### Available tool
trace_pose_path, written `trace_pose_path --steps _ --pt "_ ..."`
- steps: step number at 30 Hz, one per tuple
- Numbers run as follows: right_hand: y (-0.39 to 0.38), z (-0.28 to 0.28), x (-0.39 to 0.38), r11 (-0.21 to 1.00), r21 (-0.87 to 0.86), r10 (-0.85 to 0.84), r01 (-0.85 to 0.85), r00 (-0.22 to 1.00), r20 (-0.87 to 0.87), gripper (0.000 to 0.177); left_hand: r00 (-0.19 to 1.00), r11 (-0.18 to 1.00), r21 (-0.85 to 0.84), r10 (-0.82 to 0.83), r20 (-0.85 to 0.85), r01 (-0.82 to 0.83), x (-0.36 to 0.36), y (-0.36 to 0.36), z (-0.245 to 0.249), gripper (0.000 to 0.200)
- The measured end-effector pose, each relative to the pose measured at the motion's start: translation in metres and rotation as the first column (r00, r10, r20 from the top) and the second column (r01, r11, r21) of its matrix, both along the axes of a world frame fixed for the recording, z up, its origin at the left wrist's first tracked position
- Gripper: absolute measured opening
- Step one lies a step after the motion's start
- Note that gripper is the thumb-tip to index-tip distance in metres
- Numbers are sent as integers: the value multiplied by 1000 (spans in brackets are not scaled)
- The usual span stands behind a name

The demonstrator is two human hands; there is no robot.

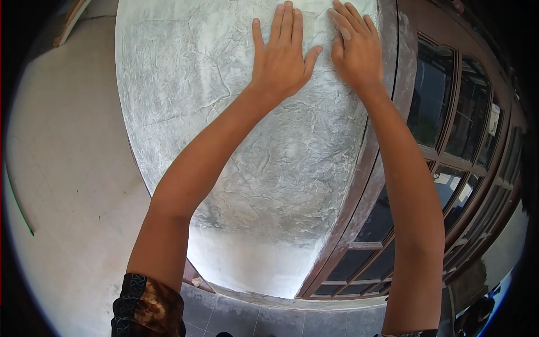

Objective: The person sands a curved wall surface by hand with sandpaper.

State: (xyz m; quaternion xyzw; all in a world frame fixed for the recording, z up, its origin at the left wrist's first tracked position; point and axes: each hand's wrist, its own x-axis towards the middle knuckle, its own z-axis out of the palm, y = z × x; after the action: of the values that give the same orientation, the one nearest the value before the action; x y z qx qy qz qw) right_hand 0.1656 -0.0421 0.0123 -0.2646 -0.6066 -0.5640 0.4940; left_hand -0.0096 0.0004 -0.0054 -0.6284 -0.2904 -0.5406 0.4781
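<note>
Where hands (281, 70) (362, 59) cover the wall (269, 168), palms (both) hide.

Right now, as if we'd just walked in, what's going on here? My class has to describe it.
A person has both bare hands raised to a mottled grey panel, apparently resting on its upper part. The left hand has its thumb and little finger spread; the right hand is beside it, near the panel's right edge. No tool shows in either hand. A brown frame with glass panes stands to the right, with grey floor tiles below.
</note>
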Motion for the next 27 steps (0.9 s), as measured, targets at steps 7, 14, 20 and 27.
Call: trace_pose_path --steps 7,14,20,27 --pt "0 2 -1 1000 -16 -9 9 1000 -5 50 989 999 33 -32 147 28 3 12 89 74" --pt "1 -1 -3 1000 1 -12 12 1000 -29 46 993 988 -144 65 98 -50 -9 -4 -1 70" --pt "4 1 -3 999 2 -36 37 999 -28 46 979 998 -65 3 203 10 -5 3 54 66" --pt "3 1 -3 1000 2 -22 22 1000 -19 46 993 992 -126 7 116 7 -4 -7 5 63"
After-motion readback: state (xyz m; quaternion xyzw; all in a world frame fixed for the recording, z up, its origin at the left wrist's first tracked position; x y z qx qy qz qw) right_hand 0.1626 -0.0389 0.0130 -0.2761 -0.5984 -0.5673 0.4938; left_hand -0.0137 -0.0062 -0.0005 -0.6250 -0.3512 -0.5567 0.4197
